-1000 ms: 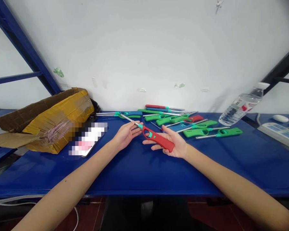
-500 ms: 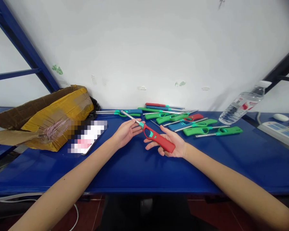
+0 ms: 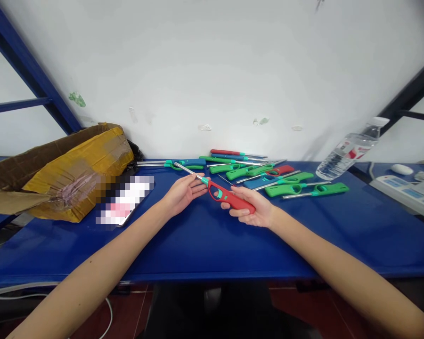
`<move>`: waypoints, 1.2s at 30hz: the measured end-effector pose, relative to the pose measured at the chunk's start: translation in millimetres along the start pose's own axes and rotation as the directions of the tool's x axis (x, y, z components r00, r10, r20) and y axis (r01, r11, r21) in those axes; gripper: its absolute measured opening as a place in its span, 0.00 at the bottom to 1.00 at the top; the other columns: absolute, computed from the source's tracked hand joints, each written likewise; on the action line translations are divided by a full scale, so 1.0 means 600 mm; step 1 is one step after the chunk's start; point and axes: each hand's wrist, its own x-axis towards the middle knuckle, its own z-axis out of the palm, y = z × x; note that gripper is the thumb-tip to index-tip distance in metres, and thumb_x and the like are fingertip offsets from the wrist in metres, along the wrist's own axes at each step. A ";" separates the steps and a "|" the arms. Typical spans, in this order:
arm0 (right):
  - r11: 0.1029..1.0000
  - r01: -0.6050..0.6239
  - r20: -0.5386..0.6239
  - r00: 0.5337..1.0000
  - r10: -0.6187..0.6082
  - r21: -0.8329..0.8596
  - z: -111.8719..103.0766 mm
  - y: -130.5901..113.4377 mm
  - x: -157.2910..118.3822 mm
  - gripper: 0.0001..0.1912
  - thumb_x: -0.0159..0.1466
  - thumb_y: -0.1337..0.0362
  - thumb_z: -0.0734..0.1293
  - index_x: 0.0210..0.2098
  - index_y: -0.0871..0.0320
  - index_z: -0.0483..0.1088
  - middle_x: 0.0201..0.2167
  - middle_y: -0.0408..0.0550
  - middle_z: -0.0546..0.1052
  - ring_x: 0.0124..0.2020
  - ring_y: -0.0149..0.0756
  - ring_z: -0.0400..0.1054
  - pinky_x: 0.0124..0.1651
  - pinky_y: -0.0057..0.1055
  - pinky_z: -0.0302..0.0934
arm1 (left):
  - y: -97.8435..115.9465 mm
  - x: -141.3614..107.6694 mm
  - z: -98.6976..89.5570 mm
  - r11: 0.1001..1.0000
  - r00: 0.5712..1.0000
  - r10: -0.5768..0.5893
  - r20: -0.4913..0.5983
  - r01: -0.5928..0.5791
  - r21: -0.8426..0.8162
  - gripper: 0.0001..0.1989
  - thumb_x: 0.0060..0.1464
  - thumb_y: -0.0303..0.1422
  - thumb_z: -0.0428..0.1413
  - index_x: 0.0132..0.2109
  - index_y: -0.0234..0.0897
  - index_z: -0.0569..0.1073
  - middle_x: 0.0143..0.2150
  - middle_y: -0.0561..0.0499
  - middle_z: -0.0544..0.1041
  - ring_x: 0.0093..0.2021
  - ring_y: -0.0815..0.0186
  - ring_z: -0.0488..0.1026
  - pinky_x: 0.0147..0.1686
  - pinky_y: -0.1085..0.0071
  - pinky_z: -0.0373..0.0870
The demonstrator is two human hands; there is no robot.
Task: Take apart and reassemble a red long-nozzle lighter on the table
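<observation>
A red gas lighter (image 3: 233, 199) with a teal trigger and a metal tube is held slantwise above the blue table (image 3: 205, 249), its tube pointing up and left. My right hand (image 3: 256, 207) is wrapped round the red handle, with a finger at the trigger loop. Near the teal collar, the metal tube lies in the fingers of my left hand (image 3: 183, 193), which are fairly straight; the left thumb is hidden. No flame shows at the tip. Behind, several green, blue and red lighters lie in a loose pile, among them a green lighter (image 3: 334, 188) at its right end.
An open cardboard box (image 3: 74, 188) wrapped in yellow tape stands on the left, beside a phone (image 3: 129, 202) with a blurred screen. On the right are a tilted water bottle (image 3: 349, 150), a white power strip (image 3: 406, 188) and a white mouse (image 3: 402, 169). A white wall rises behind.
The fingers of my right hand have closed round the red handle, and one finger has come to the trigger loop. The handle end has risen slightly. The view has shifted a little.
</observation>
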 end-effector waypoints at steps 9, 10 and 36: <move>0.942 0.129 -0.136 0.975 -0.178 -0.309 0.018 0.009 0.003 0.09 0.67 0.61 0.64 0.47 0.53 0.63 0.24 0.35 0.63 0.12 0.17 0.45 0.11 0.14 0.40 | -0.013 -0.015 0.014 0.994 0.981 -0.048 0.185 0.029 0.106 0.12 0.62 0.38 0.57 0.45 0.32 0.75 0.46 0.37 0.80 0.45 0.57 0.79 0.49 0.61 0.73; 0.935 0.118 -0.152 0.972 -0.177 -0.334 0.020 0.008 0.002 0.11 0.67 0.60 0.64 0.48 0.53 0.63 0.24 0.35 0.63 0.12 0.17 0.44 0.11 0.14 0.40 | -0.015 -0.018 0.016 0.992 0.977 -0.059 0.204 0.035 0.123 0.13 0.62 0.39 0.57 0.45 0.32 0.75 0.46 0.38 0.80 0.45 0.57 0.79 0.49 0.61 0.73; 0.896 -0.030 -0.256 0.962 -0.094 -0.443 0.029 0.013 -0.013 0.15 0.67 0.54 0.65 0.50 0.51 0.66 0.22 0.34 0.60 0.12 0.17 0.42 0.11 0.14 0.38 | -0.050 -0.029 0.018 0.988 0.943 -0.130 0.306 0.095 0.125 0.15 0.60 0.41 0.59 0.44 0.32 0.79 0.45 0.40 0.80 0.49 0.59 0.76 0.57 0.61 0.65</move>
